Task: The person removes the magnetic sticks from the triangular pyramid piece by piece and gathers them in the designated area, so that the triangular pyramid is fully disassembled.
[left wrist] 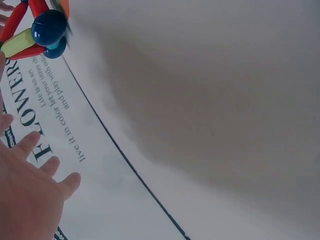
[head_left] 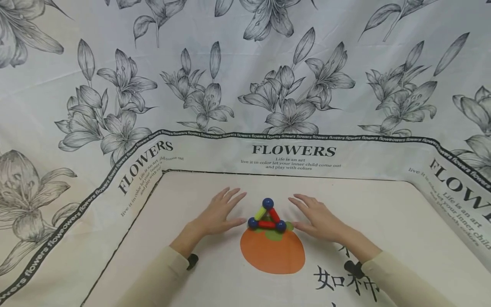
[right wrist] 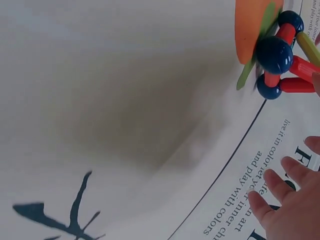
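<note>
White floral cloth [head_left: 230,25] backs the pale tabletop [head_left: 368,200]; a blue-ball, red-and-yellow-rod triangular frame [head_left: 267,224] sits between left hand [head_left: 218,214] and right hand [head_left: 317,216], fingers [head_left: 238,198] outspread.

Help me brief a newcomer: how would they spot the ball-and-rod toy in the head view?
On the pale tabletop, find the printed orange fruit. At its leafy top, between the left hand and right hand, is the toy. Unlike the flat fruit and black lettering, it is solid: blue balls joined by red and yellow-green rods in a triangle.
</note>
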{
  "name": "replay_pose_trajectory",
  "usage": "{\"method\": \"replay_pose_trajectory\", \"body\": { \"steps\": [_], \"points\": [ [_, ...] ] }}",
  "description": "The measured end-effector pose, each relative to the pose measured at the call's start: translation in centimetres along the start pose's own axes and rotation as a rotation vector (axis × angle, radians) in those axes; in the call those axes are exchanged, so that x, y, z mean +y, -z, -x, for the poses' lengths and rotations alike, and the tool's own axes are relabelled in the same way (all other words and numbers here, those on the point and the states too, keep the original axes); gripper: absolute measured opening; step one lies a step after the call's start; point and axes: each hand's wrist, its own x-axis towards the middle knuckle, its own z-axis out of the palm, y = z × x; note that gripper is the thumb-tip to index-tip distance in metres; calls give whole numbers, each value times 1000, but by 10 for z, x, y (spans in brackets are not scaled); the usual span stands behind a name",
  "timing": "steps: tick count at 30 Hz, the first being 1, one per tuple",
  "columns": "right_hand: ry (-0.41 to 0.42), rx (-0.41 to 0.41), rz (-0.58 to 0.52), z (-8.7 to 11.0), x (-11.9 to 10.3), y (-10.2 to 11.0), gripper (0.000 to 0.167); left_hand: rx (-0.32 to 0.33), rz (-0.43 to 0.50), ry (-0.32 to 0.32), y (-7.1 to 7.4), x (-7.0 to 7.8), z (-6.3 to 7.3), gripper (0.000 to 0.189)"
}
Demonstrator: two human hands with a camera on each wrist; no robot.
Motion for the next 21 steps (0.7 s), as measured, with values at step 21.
{"method": "replay_pose_trajectory", "body": {
  "steps": [21],
  "points": [
    [-91,52,-392,-30,-27,-22,30,125,571,-33,-17,31,-38,49]
  ]
}}
